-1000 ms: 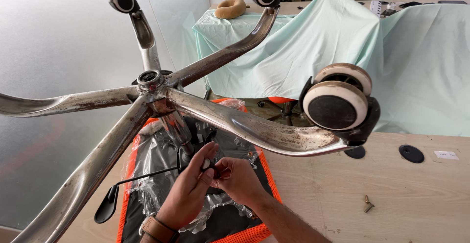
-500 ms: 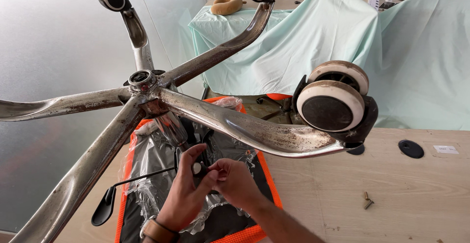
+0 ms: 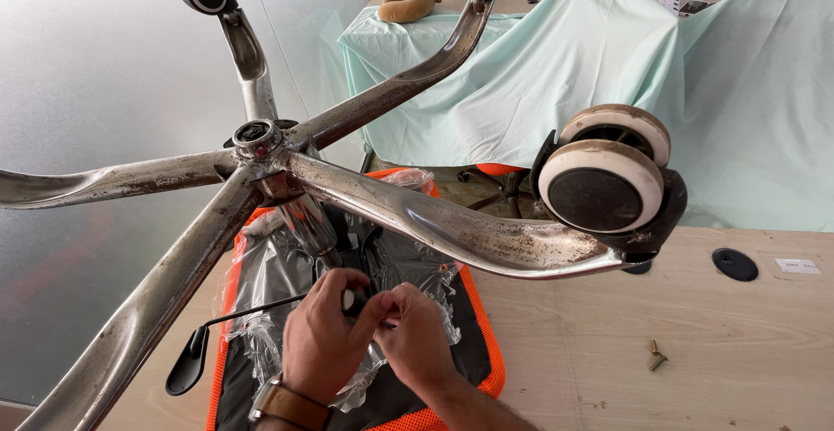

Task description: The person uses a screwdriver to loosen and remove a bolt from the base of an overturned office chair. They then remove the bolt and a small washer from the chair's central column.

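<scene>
The left hand point(image 3: 323, 337) is wearing a wristwatch point(image 3: 289, 406) with a brown leather strap at the wrist. The right hand point(image 3: 415, 337) is showing bare, with no sleeve covering the forearm.

the chair base point(image 3: 417, 214) is silver chrome speckled with brown rust. its caster point(image 3: 604, 183) is cream with a black hub. the seat point(image 3: 473, 335) is black edged in orange, the cloth point(image 3: 556, 75) pale mint green, the table point(image 3: 695, 370) light wood, the watch strap point(image 3: 291, 405) tan.
</scene>
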